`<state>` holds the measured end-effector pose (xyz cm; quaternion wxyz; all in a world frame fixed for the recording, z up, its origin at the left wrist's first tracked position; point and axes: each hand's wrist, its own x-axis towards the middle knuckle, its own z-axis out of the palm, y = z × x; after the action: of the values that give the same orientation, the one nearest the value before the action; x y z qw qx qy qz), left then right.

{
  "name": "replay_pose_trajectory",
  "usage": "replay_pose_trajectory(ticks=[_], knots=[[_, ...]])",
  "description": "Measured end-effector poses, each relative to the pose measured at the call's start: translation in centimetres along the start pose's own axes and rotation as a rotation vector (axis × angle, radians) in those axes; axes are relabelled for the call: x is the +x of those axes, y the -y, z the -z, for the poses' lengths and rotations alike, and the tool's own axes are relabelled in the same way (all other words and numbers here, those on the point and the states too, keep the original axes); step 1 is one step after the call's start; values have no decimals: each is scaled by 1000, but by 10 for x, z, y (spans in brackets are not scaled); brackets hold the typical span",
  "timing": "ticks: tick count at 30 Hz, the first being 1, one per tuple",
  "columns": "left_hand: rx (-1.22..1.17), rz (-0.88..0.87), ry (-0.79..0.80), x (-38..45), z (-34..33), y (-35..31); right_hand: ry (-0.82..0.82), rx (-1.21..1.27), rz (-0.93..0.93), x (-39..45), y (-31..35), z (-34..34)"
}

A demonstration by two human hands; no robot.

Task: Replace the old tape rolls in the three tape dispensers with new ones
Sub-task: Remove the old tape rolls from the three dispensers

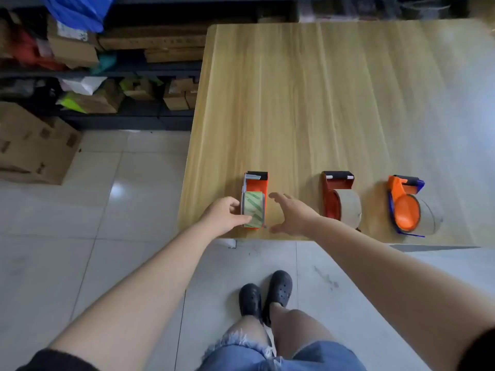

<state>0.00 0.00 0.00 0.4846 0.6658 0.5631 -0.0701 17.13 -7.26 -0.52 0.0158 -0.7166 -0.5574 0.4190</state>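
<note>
A person seated at a wooden desk (334,103) reaches for the leftmost of three tape dispensers lined along its near edge. The left hand (223,216) curls its grip onto the green-striped tape roll (254,209) seated in the orange dispenser (255,199); the right hand (290,214) hovers just right of it, fingers spread wide and holding nothing. A red dispenser (336,195) with a brown roll and an orange-and-blue dispenser (404,204) with a clear roll wait untouched to the right. No new rolls are in view. The step in hand looks like freeing the first roll: best done by steadying the dispenser body with the free hand and drawing the roll sideways off its hub, clear of the cutter at the far end.
</note>
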Motion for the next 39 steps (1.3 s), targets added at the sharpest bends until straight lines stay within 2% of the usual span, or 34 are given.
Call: replay_pose_trajectory(ticks=[3,7,10,14,20,25,31,34,37,39], knots=[[-156,30,75,3,-5,1,42,6,-7,9,-4,-2],[-303,25,83,7,-8,2,68,10,7,21,-7,-8],[-394,6,59,12,-3,-3,59,48,-3,27,-7,-7],[-567,23,110,16,8,-13,15,129,-42,32,-4,-6],[-577,-5,133,21,14,-13,-65,284,-88,36,2,-17],[-676,-11,126,24,16,-15,-168,301,-145,38,2,-23],[-720,-37,91,28,25,-26,-82,214,-255,39,-6,-32],[-722,-16,86,30,28,-29,-115,222,-192,38,-7,-26],[-707,-8,94,31,32,-31,-197,385,-47,33,-7,-3],[-687,-12,87,31,34,-32,-172,443,23,30,-8,15]])
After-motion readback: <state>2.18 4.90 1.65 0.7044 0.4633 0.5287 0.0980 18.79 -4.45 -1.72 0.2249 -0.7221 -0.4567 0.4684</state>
